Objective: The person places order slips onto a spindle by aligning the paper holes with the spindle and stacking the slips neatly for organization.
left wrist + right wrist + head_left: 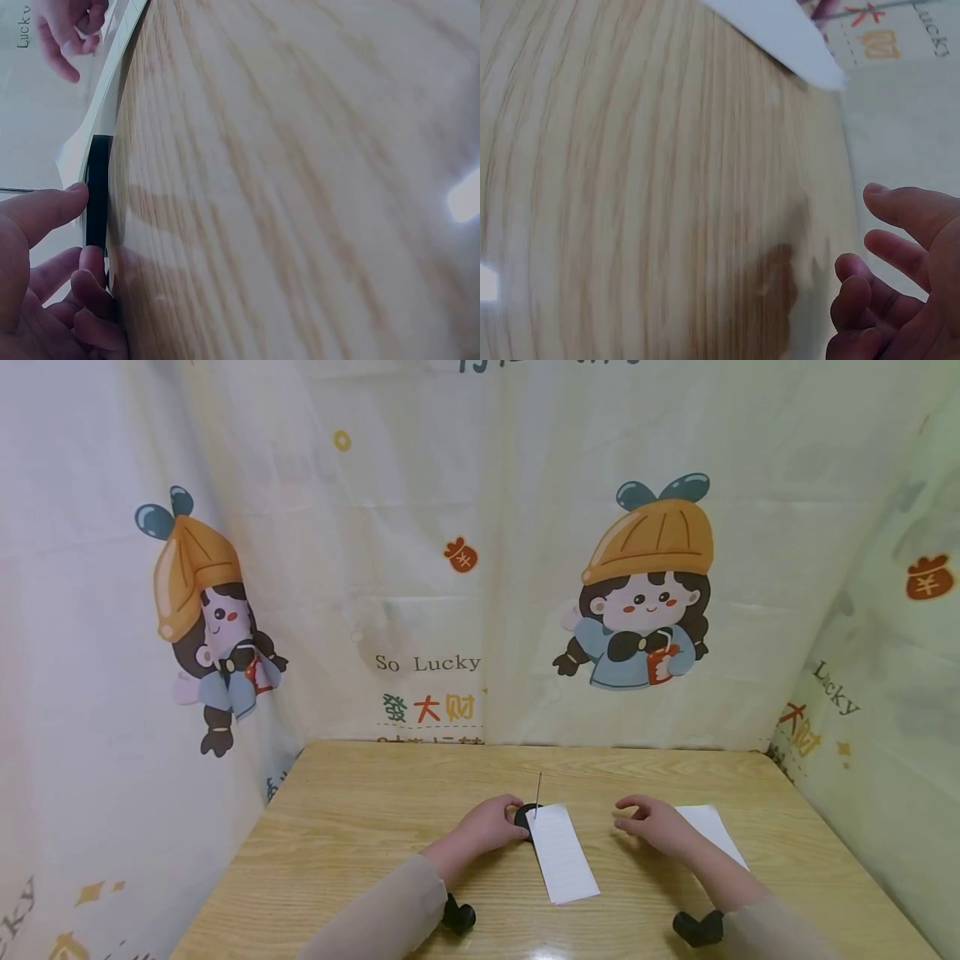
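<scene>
My left hand [489, 824] grips the round black base [522, 816] of a bill spike at mid-table. In the left wrist view, thumb and fingers lie against the edge of that base [97, 191]. A thin upright needle [538, 789] rises from it. One end of a white paper slip [564, 856] with faint lines is on the needle, and the rest slants toward me. My right hand [660, 827] hovers right of the slip, fingers loosely bent and nothing between them, as the right wrist view also shows [900, 277].
A second white paper [711, 831] lies on the wooden table [375, 802], partly behind my right forearm. Printed curtains [420, 568] enclose the table at the back and both sides. Black wrist-worn devices [459, 916] sit beneath both forearms.
</scene>
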Available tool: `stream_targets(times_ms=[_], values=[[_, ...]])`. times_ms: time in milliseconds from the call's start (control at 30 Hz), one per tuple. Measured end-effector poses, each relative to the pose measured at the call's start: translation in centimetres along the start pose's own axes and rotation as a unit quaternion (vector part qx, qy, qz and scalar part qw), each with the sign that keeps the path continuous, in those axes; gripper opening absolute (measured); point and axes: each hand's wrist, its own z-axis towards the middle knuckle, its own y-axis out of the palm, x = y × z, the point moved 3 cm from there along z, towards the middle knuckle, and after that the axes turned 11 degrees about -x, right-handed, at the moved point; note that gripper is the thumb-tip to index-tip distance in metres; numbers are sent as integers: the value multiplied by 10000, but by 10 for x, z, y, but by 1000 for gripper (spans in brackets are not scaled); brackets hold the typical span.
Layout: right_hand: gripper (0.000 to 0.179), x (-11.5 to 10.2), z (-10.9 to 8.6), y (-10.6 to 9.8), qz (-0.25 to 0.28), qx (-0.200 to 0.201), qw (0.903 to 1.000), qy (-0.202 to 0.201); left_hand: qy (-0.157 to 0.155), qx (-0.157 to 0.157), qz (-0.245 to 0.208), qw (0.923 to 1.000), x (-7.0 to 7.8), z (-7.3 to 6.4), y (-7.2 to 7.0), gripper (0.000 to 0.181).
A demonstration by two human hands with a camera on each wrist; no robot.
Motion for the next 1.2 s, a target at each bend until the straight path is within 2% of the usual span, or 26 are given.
stream_targets(times_ms=[300,700,900,1200], values=[[52,38,-21,-40,-220,171,9995,169,126,-69,-14,9999,0,-1,-3,49],[56,80,-45,-77,-418,368,9975,437,119,-137,-16,9998,-2,1,-2,48],[60,95,-51,-89,-663,389,9955,550,131,-159,-51,9998,0,-1,-4,48],[67,105,-51,-92,-906,318,9912,907,145,-190,-62,9997,0,-3,-4,47]])
